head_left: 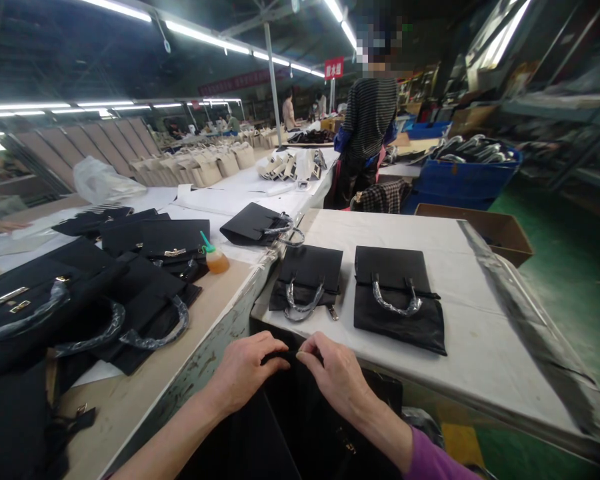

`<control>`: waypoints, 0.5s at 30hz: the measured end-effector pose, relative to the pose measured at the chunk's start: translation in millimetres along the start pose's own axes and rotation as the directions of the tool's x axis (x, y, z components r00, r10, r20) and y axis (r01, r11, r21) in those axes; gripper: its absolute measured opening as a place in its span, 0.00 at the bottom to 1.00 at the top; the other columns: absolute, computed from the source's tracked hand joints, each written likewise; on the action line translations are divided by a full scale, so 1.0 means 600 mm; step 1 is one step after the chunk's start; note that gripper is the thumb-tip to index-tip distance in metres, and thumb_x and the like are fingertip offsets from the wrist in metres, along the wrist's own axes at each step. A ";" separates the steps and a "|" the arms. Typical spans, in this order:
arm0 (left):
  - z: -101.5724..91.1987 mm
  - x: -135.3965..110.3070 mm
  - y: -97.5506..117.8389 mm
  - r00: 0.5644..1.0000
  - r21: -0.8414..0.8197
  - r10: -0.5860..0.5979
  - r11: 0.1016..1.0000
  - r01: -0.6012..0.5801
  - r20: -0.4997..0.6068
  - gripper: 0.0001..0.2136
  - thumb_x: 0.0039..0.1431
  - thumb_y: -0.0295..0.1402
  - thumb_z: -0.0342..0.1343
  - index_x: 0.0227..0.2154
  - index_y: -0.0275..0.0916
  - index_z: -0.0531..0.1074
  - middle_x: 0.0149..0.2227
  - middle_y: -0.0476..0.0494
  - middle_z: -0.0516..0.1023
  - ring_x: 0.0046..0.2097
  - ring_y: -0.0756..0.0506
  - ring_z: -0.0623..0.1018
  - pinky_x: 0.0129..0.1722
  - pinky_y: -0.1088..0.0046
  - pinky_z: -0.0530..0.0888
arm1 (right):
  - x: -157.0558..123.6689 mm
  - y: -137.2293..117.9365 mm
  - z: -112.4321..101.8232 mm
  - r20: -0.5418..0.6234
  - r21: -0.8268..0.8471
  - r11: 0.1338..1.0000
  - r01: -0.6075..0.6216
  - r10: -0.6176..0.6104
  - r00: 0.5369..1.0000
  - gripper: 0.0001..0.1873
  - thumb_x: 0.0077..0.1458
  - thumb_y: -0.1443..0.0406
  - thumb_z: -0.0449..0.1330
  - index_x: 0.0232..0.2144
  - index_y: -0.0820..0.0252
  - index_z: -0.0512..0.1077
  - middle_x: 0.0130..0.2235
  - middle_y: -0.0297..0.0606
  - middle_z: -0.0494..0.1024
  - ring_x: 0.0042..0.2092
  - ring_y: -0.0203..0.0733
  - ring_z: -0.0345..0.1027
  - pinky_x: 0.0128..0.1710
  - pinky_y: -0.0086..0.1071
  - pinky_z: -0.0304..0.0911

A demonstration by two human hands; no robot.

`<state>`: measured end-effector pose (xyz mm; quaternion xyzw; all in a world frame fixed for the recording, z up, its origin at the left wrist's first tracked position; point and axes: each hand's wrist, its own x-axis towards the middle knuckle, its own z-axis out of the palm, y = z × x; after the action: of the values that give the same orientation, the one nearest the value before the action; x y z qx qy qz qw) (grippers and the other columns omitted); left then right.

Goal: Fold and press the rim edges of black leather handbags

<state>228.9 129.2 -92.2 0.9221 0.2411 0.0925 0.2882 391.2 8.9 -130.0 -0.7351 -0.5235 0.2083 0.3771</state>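
Observation:
My left hand [245, 373] and my right hand [337, 377] are side by side at the near edge of the white table [460, 267]. Both pinch the top edge of a black bag [300, 427] that hangs below them in front of me. Beyond my hands, two flat black handbags lie on the table: a smaller one [307, 277] and a larger one [397, 297], each with a plastic-wrapped handle.
A long bench [145, 393] on my left holds several black handbags [145, 293] and a small orange glue bottle [215, 257]. A person in a striped top [367, 133] stands at the far end. A blue crate [467, 180] and a cardboard box [500, 230] stand to the right.

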 end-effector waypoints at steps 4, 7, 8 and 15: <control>0.014 0.000 -0.001 0.999 0.067 0.020 0.998 -0.019 -0.026 0.07 0.62 0.32 0.58 0.40 0.43 0.79 0.37 0.48 0.81 0.40 0.46 0.78 0.40 0.73 0.69 | -0.001 0.003 0.001 -0.009 -0.018 1.000 0.009 -0.010 1.000 0.04 0.60 0.66 0.60 0.31 0.58 0.69 0.31 0.34 0.77 0.33 0.42 0.71 0.35 0.32 0.60; 0.023 -0.002 -0.002 0.998 0.066 0.017 0.998 -0.013 -0.058 0.08 0.63 0.32 0.56 0.39 0.42 0.80 0.35 0.47 0.80 0.38 0.45 0.78 0.39 0.72 0.68 | -0.001 0.003 0.004 -0.010 -0.033 0.999 0.022 -0.022 1.000 0.03 0.60 0.67 0.60 0.32 0.58 0.70 0.31 0.35 0.78 0.34 0.42 0.72 0.36 0.33 0.60; 0.025 -0.002 0.000 0.998 0.052 -0.001 0.999 0.005 -0.067 0.08 0.62 0.32 0.55 0.38 0.42 0.80 0.35 0.47 0.80 0.38 0.45 0.78 0.38 0.72 0.68 | -0.002 0.001 0.005 -0.011 -0.037 0.999 0.026 -0.026 1.000 0.03 0.60 0.67 0.60 0.32 0.58 0.70 0.32 0.35 0.78 0.34 0.42 0.72 0.36 0.33 0.60; 0.002 0.003 0.019 0.970 -0.137 -0.241 0.961 0.238 -0.004 0.07 0.55 0.32 0.58 0.27 0.42 0.81 0.30 0.49 0.80 0.38 0.44 0.75 0.40 0.69 0.65 | -0.006 -0.011 -0.008 0.063 0.087 0.995 0.039 -0.045 0.997 0.09 0.57 0.68 0.60 0.42 0.58 0.68 0.36 0.35 0.80 0.37 0.42 0.73 0.39 0.33 0.62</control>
<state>235.0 121.3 -86.8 0.8633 0.3471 0.0828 0.3569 388.9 5.1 -122.3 -0.6999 -0.5415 0.2462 0.3953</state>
